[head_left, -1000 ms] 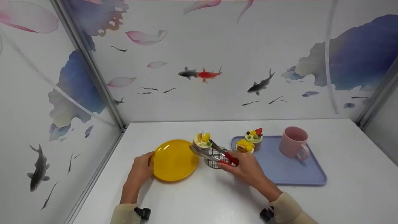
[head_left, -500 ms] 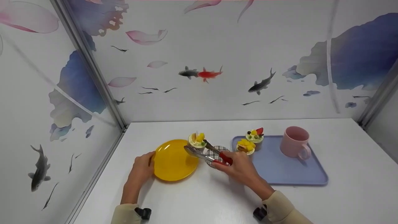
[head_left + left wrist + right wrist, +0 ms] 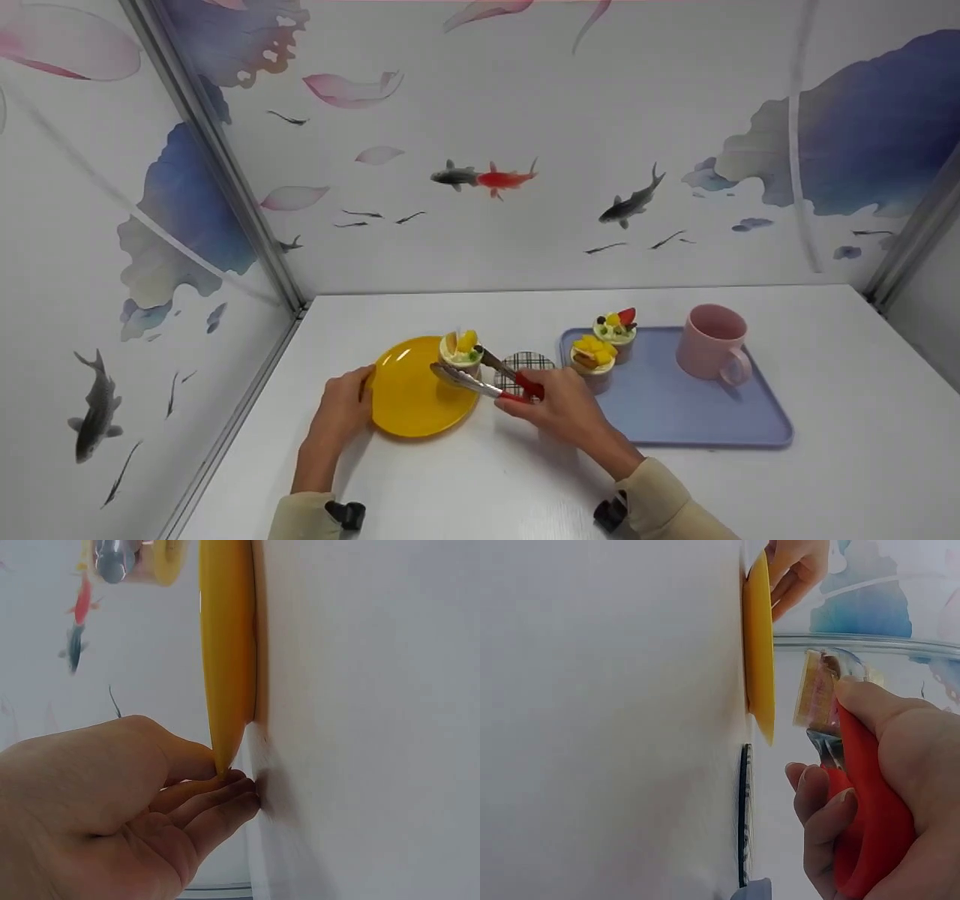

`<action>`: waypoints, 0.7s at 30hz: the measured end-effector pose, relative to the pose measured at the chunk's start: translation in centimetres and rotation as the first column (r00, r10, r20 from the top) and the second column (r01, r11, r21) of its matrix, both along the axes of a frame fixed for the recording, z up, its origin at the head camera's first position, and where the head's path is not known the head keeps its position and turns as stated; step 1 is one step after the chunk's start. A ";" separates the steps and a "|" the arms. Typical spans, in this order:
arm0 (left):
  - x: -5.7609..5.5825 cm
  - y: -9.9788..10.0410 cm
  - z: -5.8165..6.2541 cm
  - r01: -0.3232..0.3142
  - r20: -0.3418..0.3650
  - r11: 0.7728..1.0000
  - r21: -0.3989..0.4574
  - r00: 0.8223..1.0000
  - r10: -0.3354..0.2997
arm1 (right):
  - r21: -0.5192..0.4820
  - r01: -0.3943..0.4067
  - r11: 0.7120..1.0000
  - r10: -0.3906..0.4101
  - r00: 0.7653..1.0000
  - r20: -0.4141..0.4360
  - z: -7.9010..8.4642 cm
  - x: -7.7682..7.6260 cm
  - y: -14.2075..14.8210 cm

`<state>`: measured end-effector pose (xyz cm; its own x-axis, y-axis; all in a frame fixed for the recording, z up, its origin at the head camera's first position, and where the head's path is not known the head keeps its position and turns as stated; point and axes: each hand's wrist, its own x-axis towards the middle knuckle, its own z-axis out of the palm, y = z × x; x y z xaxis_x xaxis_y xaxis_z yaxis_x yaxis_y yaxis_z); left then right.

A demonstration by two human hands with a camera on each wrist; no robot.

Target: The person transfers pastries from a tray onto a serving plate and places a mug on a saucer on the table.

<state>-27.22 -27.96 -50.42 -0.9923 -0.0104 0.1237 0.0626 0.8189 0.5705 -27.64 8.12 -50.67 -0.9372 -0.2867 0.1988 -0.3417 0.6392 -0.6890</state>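
My left hand (image 3: pixel 341 409) pinches the left rim of a yellow plate (image 3: pixel 409 401); the left wrist view shows the thumb on top and fingertips beneath the edge. In my right hand (image 3: pixel 566 409) are metal tongs (image 3: pixel 480 386) with red handles (image 3: pixel 874 795), fingers wrapped round them. Their tips hold a small cupcake (image 3: pixel 459 347) in a clear cup, topped with cream and yellow fruit. This cupcake overlaps the plate's right side in the head view. From the right wrist, its cup (image 3: pixel 810 694) appears raised above the plate's level.
A round checked coaster (image 3: pixel 525 362) lies right of the plate, partly behind the right hand. Farther right is a blue-purple tray (image 3: pixel 697 420) bearing a pink mug (image 3: pixel 705 349), a mango-topped cupcake (image 3: pixel 592 354) and a strawberry-topped cupcake (image 3: pixel 616 330). Painted walls (image 3: pixel 525 247) bound the table.
The right hand has moved left with the tongs and cupcake, from beside the plate to over its right side. The left hand and plate have stayed put.
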 end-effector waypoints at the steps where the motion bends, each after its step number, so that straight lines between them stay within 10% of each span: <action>1: 0.0 0.0 0.0 -0.001 0.000 1.000 0.002 1.000 0.001 | 0.008 -0.004 1.000 0.004 1.000 -0.003 0.0 0.0 -0.1; 21: 0.1 0.2 0.1 -0.018 0.016 1.000 0.014 1.000 0.018 | -0.014 -0.032 0.999 0.032 0.999 0.020 -0.9 -1.3 -1.8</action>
